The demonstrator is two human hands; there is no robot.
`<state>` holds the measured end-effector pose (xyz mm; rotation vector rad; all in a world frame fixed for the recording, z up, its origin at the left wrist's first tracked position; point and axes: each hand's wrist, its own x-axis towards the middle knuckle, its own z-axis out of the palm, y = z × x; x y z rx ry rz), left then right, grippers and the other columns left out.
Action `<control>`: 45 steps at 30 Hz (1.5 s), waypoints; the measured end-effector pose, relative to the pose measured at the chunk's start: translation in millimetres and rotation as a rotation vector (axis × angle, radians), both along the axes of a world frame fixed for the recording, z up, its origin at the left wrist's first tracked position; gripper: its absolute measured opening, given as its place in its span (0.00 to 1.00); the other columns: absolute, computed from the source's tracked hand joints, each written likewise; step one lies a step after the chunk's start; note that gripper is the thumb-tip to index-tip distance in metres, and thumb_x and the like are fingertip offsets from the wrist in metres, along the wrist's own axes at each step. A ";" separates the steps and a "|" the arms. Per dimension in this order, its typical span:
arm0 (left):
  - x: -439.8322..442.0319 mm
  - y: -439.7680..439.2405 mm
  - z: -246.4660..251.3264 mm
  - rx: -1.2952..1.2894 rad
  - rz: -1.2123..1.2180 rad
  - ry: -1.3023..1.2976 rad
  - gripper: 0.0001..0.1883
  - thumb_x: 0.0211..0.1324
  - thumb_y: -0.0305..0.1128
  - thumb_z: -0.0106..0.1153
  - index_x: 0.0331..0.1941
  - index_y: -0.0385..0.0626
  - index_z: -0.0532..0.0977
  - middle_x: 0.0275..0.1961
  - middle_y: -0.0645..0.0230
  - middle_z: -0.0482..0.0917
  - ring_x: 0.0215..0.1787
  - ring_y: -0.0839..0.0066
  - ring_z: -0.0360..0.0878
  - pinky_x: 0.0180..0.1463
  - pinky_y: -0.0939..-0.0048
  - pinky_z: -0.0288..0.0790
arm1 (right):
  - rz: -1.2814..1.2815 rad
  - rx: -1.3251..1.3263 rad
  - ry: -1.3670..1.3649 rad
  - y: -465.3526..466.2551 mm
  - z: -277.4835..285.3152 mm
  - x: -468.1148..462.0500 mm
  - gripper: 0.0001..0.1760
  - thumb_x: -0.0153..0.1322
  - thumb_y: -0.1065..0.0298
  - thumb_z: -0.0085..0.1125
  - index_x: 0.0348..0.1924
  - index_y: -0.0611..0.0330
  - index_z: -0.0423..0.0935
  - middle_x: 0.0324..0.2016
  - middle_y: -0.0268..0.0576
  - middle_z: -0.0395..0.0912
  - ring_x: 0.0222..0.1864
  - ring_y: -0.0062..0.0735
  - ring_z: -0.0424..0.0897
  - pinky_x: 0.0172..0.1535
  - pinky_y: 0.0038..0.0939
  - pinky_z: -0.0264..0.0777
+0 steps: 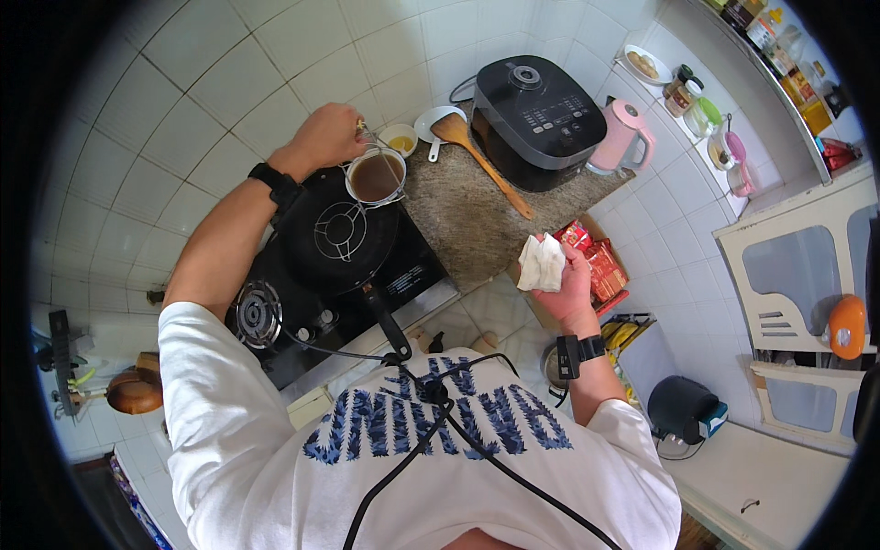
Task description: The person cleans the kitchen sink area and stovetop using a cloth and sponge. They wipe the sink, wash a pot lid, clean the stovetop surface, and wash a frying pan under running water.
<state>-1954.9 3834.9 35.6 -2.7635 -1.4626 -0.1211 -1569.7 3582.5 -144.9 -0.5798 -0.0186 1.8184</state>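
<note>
My left hand (333,134) is closed on the handle of a wire bowl clamp (373,143), which grips a white bowl of brown liquid (377,177). The bowl is at the far edge of a black frying pan (295,234); whether it touches the pan or counter I cannot tell. A round wire rack (341,232) lies in the pan, on the gas stove (412,271). My right hand (569,285) holds a folded white cloth (542,263) in front of the counter, above a cardboard box with red packets (598,268).
On the stone counter (447,206) are a wooden spatula (481,161) resting on a white dish (426,124), a small bowl with yellow liquid (400,140), a black cooker (536,124) and a pink kettle (619,134). The pan's handle (386,322) points towards me. Black cables hang over my shirt.
</note>
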 end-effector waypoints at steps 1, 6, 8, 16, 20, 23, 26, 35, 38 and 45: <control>10.0 1.9 -0.9 -0.012 -0.010 -0.007 0.12 0.50 0.37 0.68 0.28 0.37 0.82 0.31 0.46 0.83 0.37 0.45 0.83 0.42 0.49 0.77 | -0.021 -0.017 0.000 -3.0 -1.8 3.0 0.29 0.78 0.48 0.48 0.64 0.58 0.78 0.59 0.45 0.83 0.60 0.48 0.81 0.67 0.49 0.71; 58.3 7.4 -20.6 -0.029 -0.067 -0.084 0.12 0.50 0.37 0.68 0.28 0.37 0.82 0.30 0.45 0.82 0.36 0.44 0.82 0.41 0.48 0.76 | -0.087 -0.063 0.009 -20.0 -7.4 16.8 0.28 0.78 0.48 0.49 0.63 0.56 0.78 0.59 0.43 0.83 0.60 0.47 0.81 0.67 0.48 0.71; 73.2 10.2 -29.7 -0.014 -0.129 -0.076 0.12 0.50 0.37 0.69 0.28 0.38 0.82 0.31 0.47 0.82 0.37 0.44 0.82 0.41 0.47 0.75 | -0.128 -0.084 -0.010 -27.5 -7.2 21.1 0.29 0.78 0.47 0.48 0.63 0.55 0.79 0.59 0.43 0.83 0.59 0.47 0.81 0.66 0.48 0.71; 111.1 11.6 -47.7 -0.069 -0.120 -0.076 0.13 0.51 0.37 0.72 0.30 0.40 0.82 0.35 0.51 0.84 0.40 0.46 0.82 0.44 0.49 0.76 | -0.161 -0.073 -0.023 -39.7 -26.4 38.8 0.28 0.78 0.44 0.50 0.62 0.53 0.79 0.59 0.42 0.83 0.61 0.46 0.80 0.66 0.47 0.71; 114.1 6.1 -41.9 -0.053 -0.103 -0.098 0.12 0.51 0.37 0.72 0.29 0.40 0.80 0.35 0.52 0.83 0.40 0.46 0.82 0.44 0.49 0.76 | -0.199 -0.118 -0.057 -11.3 -59.6 41.8 0.21 0.78 0.50 0.59 0.58 0.53 0.80 0.57 0.41 0.85 0.59 0.43 0.82 0.64 0.44 0.74; 109.1 -0.6 -34.2 -0.034 -0.139 -0.111 0.11 0.51 0.36 0.70 0.28 0.40 0.80 0.32 0.52 0.82 0.38 0.47 0.82 0.42 0.49 0.76 | -0.278 -0.126 -0.400 24.8 -83.3 29.6 0.16 0.78 0.66 0.57 0.58 0.58 0.78 0.55 0.46 0.85 0.55 0.43 0.85 0.64 0.41 0.76; 98.5 -8.1 -23.9 -0.026 -0.097 -0.098 0.10 0.52 0.36 0.69 0.29 0.41 0.82 0.32 0.52 0.83 0.37 0.47 0.83 0.42 0.47 0.76 | -0.375 0.168 -1.039 54.3 -96.1 8.9 0.26 0.73 0.74 0.51 0.65 0.63 0.72 0.59 0.51 0.81 0.58 0.47 0.82 0.66 0.41 0.72; 77.8 -29.1 -8.9 -0.012 -0.035 -0.080 0.10 0.50 0.31 0.70 0.27 0.39 0.79 0.33 0.56 0.79 0.37 0.52 0.80 0.41 0.52 0.74 | 0.362 0.689 -2.214 70.2 -157.6 -58.2 0.44 0.78 0.48 0.53 0.79 0.66 0.54 0.80 0.60 0.51 0.82 0.58 0.49 0.79 0.61 0.43; 74.2 -32.1 -8.9 -0.049 0.019 -0.124 0.09 0.50 0.31 0.70 0.28 0.39 0.80 0.33 0.56 0.79 0.37 0.52 0.80 0.41 0.52 0.74 | 0.422 0.673 -2.377 69.6 -176.0 -73.6 0.42 0.82 0.44 0.47 0.80 0.65 0.55 0.81 0.57 0.50 0.82 0.59 0.47 0.80 0.60 0.42; 72.6 -29.7 -6.1 -0.023 -0.037 -0.083 0.09 0.50 0.31 0.70 0.28 0.39 0.79 0.33 0.56 0.79 0.36 0.51 0.80 0.40 0.52 0.74 | 0.335 0.782 -2.400 116.7 -186.2 -80.7 0.50 0.79 0.32 0.46 0.80 0.66 0.54 0.80 0.61 0.49 0.83 0.60 0.43 0.81 0.60 0.36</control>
